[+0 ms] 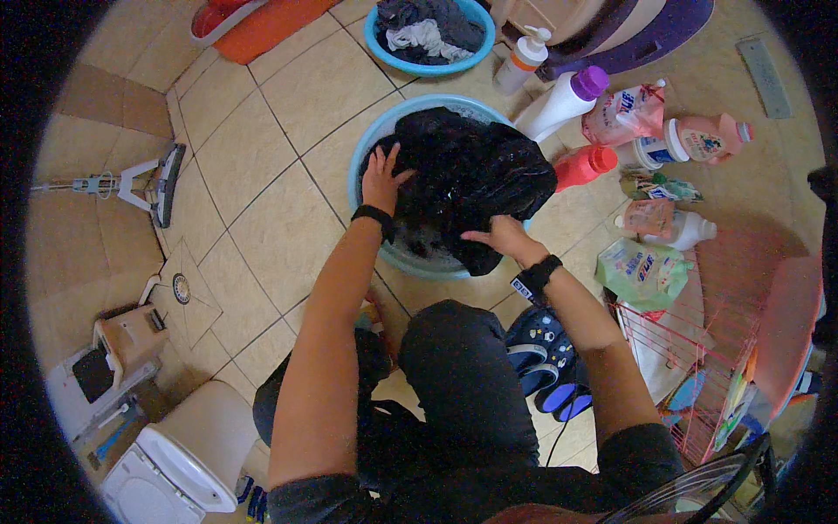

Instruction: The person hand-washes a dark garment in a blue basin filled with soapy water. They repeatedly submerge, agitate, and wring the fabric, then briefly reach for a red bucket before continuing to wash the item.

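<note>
A soaked black garment is bunched up in a light-blue plastic basin on the tiled floor in front of me. Cloudy, sudsy water shows at the basin's near side. On the left part of the cloth rests my left hand, its fingers spread. My right hand is at the near right rim, thumb over the cloth and the other fingers curled into it, partly hidden. A fold of the garment hangs over the near rim beside that hand. Both wrists wear black bands.
Beyond stands a second blue basin of dark and grey clothes. Along the right are a white bottle with purple cap, a red bottle, a pump bottle, refill pouches and a pink wire rack. A toilet stands lower left.
</note>
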`<control>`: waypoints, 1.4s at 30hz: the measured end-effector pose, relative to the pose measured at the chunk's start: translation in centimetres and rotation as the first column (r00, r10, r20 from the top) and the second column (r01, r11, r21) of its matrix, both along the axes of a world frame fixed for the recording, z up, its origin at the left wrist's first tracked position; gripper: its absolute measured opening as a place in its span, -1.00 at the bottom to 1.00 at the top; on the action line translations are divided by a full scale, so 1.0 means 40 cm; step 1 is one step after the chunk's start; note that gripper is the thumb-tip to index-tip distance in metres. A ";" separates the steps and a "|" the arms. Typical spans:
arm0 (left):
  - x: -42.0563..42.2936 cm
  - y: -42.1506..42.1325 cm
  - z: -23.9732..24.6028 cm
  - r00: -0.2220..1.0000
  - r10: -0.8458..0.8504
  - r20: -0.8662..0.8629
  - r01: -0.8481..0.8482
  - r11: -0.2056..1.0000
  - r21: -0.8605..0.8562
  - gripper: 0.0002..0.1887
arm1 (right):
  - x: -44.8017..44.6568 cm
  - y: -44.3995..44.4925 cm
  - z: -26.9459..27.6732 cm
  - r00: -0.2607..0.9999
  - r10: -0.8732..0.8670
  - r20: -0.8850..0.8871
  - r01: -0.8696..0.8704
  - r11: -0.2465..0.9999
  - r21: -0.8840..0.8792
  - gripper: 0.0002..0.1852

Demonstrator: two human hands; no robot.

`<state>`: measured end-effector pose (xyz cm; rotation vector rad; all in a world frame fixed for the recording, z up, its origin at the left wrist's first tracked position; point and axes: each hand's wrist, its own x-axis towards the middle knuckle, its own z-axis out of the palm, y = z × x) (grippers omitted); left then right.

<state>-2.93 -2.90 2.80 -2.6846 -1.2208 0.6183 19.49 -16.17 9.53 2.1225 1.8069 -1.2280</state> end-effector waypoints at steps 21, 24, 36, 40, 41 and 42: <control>0.081 -0.089 0.031 0.516 0.738 0.435 0.221 0.376 -0.900 -0.22 | 0.086 0.108 0.164 0.011 -0.540 -0.841 0.650 0.644 -0.404 -0.73; 0.056 -0.042 0.088 0.530 0.667 0.524 0.159 0.529 -0.834 -0.34 | 0.127 0.074 0.165 0.049 -0.506 -0.861 0.698 0.634 -0.332 -0.70; -0.012 -0.002 0.229 0.532 0.576 0.620 0.231 0.606 -0.761 -0.43 | 0.114 0.013 0.060 0.172 -0.465 -0.869 0.580 0.760 -0.292 -0.57; -0.023 -0.085 0.140 0.802 -0.001 0.597 0.283 0.881 -0.379 -0.30 | 0.082 0.016 -0.034 0.712 -0.256 -0.654 0.439 0.889 0.130 -0.52; -0.023 -0.106 0.113 0.836 -0.214 0.506 0.366 0.903 -0.224 -0.30 | 0.066 0.020 -0.064 0.833 -0.194 -0.519 0.369 0.893 0.258 -0.52; -0.031 -0.125 0.088 0.810 -0.297 0.506 0.416 0.899 -0.137 -0.25 | 0.045 0.028 -0.099 0.942 -0.177 -0.284 0.241 0.947 0.210 -0.56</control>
